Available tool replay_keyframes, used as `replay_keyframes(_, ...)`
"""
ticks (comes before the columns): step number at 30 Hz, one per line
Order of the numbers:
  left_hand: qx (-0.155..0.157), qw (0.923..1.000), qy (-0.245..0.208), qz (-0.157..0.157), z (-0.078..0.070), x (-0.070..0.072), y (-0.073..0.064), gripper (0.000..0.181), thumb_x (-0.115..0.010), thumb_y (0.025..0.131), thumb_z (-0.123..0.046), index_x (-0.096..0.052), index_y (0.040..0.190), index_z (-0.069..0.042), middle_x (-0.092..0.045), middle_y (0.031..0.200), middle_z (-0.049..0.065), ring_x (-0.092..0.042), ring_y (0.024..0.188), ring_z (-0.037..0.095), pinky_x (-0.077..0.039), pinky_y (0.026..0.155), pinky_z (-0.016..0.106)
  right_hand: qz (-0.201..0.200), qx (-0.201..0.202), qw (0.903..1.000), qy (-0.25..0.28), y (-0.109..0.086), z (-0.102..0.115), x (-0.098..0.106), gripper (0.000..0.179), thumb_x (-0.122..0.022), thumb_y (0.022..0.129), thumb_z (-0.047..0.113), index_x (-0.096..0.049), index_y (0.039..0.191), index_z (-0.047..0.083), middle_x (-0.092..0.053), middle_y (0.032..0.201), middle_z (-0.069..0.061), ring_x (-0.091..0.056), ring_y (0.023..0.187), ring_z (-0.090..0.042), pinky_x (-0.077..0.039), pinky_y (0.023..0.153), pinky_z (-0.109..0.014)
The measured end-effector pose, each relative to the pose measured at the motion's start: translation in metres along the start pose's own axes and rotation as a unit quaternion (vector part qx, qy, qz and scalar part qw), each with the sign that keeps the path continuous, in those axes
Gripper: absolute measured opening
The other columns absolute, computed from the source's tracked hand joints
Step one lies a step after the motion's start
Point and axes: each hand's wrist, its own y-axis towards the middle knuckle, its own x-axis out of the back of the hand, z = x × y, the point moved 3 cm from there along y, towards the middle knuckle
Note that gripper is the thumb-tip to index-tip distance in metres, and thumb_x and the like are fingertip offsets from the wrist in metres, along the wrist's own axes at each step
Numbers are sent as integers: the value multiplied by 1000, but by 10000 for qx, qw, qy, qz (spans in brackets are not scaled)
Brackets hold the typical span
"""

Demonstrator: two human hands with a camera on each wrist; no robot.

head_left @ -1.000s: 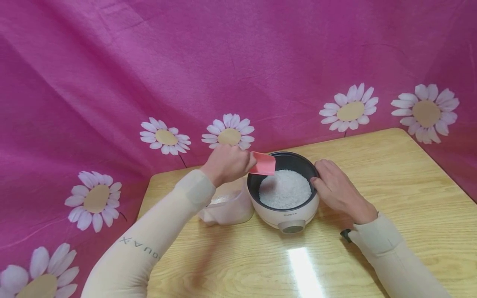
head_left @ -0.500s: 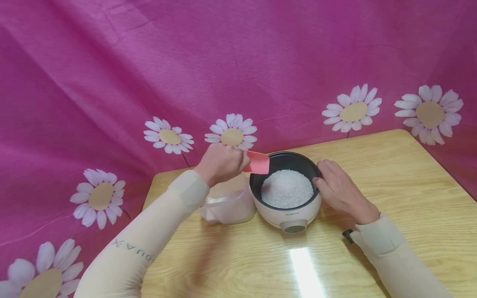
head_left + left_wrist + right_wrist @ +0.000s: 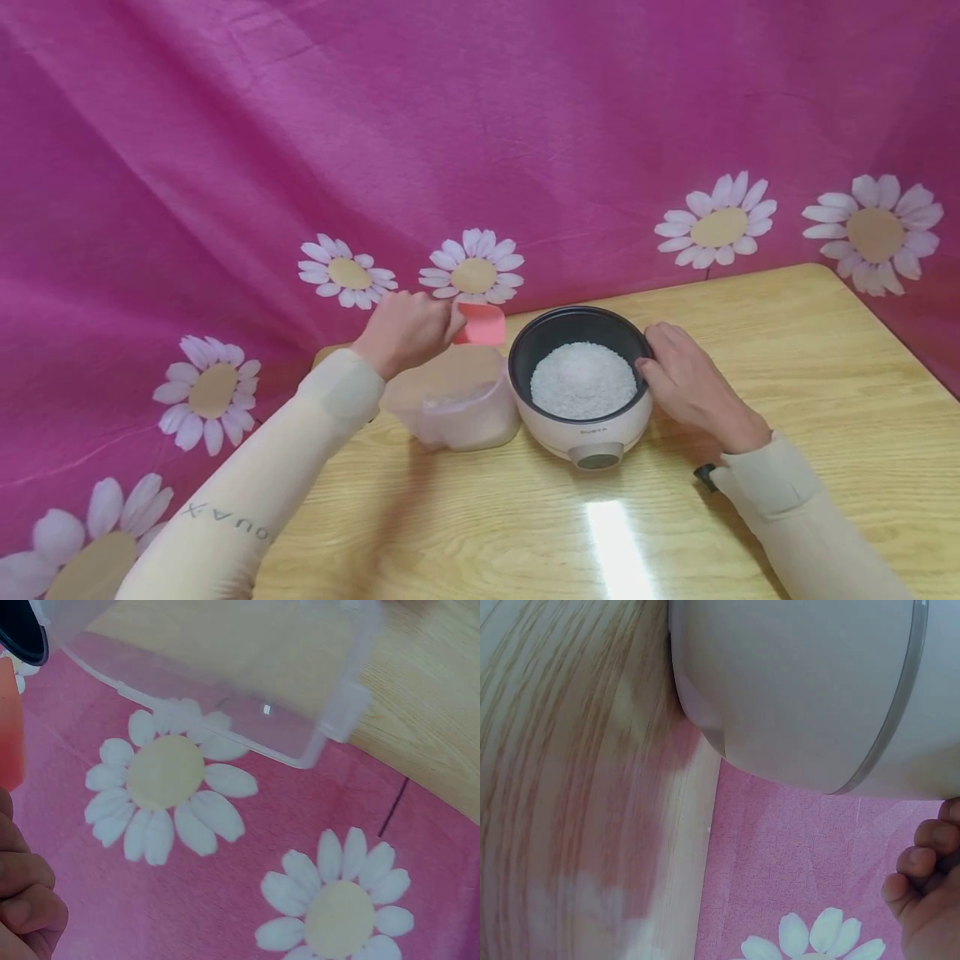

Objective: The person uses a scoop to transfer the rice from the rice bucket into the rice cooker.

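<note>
My left hand [image 3: 411, 329] grips a pink scoop [image 3: 482, 324] by its handle, its blade pointing right, above the back of a translucent plastic container [image 3: 472, 421]. Some white grains show low in that container. The left wrist view catches the scoop [image 3: 10, 727] at its left edge, with the container's rim [image 3: 225, 739] nearby. Just right of the container stands a white rice cooker [image 3: 551, 427] with a black inner pot, holding a mound of white rice [image 3: 581, 382]. My right hand [image 3: 693, 387] holds the cooker's right rim, thumb at the edge; its fingers [image 3: 916, 861] curl beside the body.
Both vessels stand near the back edge of a wooden table [image 3: 787, 350]. Behind it hangs a magenta cloth [image 3: 570, 150] printed with white daisies. A small black object [image 3: 705, 477] shows at the right cuff.
My left hand has carried the scoop leftward, from over the cooker's pot to over the container. The right hand stays on the cooker rim. The view shifts slightly.
</note>
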Motion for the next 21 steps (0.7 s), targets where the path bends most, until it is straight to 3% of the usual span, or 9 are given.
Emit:
replay_keyframes(13, 214, 9997, -39, 97, 20, -10, -25, 49, -47, 100, -26, -36, 53, -18, -28, 50, -5, -31, 46, 14, -27, 42, 29, -255, 188, 9995, -54, 0, -2, 0, 4, -49, 94, 9, -50, 94, 6, -45, 83, -5, -42, 83, -19, -34, 74, -33)
replay_keyframes(21, 164, 9990, 13, 419, 22, -23, -36, 47, -48, 100, -26, -36, 55, -19, -27, 52, -6, -30, 48, 13, -27, 44, 29, -303, 261, 9992, 2, 0, -1, -1, 4, -48, 94, 8, -50, 92, 5, -44, 83, -5, -41, 82, -19, -34, 74, -33)
